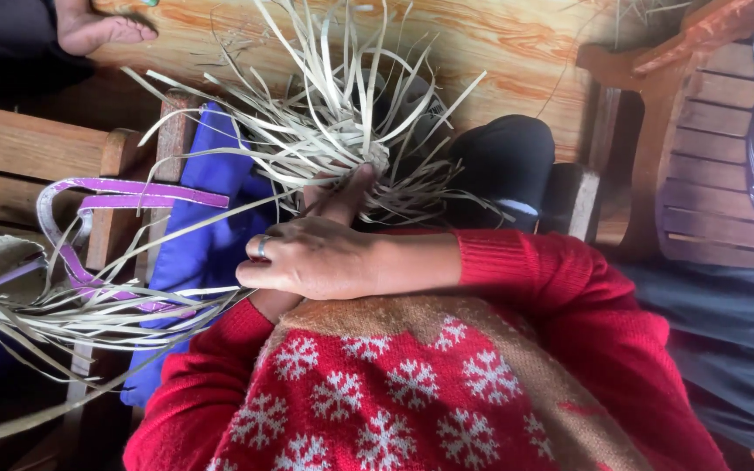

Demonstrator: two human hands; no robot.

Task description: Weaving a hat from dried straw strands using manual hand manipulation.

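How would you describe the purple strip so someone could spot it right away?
Start at the wooden chair on the left, beside the blue cushion. Looped over its frame lies the purple strip, flat and ribbon-like. Unlike the pale straw strands by the right hand, it is brightly coloured.

Pale straw-coloured strips [333, 131] fan above the gripping fingers, purple strips [124, 194] off to one side, a red sweater [412, 392] with white snowflakes below.

The left hand [274, 303] lies mostly hidden under the right hand [311, 257]. A bare foot [98, 28] is cut off at the upper left edge.
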